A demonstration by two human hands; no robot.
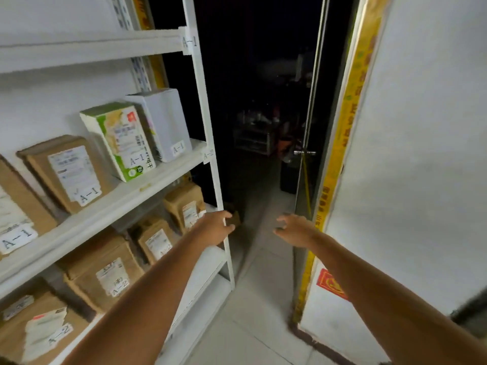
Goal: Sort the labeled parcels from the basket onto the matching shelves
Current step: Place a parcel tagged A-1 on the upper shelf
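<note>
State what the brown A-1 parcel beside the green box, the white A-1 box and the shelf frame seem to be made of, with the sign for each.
Brown parcel: likely cardboard, matt; dull brown faces, folded edges, paper label. White box: smooth, matt white; card or plastic, cannot tell. Shelf frame: probably white-painted metal; thin, straight upright.

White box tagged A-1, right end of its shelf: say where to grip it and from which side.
Probably the top of the white box, reached from the front and above. It stands upright with clear space over it, while the green-and-white box sits against its left side and the shelf post crowds its right.
</note>
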